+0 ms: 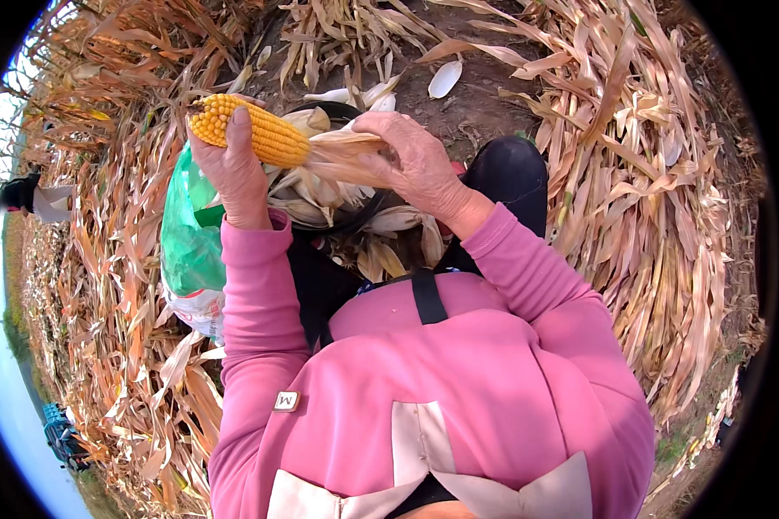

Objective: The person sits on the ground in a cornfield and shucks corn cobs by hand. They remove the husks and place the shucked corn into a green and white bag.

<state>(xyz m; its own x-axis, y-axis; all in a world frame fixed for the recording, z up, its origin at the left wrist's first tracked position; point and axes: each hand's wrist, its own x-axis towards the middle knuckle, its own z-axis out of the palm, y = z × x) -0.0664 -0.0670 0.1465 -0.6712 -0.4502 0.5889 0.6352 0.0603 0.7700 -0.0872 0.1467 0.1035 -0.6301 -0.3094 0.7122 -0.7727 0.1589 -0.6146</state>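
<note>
My left hand (234, 162) is closed around the tip half of a yellow ear of corn (276, 136), its thumb lying across the kernels. Dry pale husk (347, 159) hangs from the ear's other end, pulled back off the kernels, and my right hand (409, 162) grips it between thumb and fingers. Below both hands, between my legs, lie loose husks (311, 194) over a dark rounded rim. A green and white plastic sack (191, 227) stands beside my left forearm; its contents are hidden.
Dry corn stalks are heaped on the right (642, 214) and spread along the left (123, 272). A pale husk piece (445, 79) lies on bare soil ahead. Farther off at the left are another person (23, 194) and a blue vehicle (63, 434).
</note>
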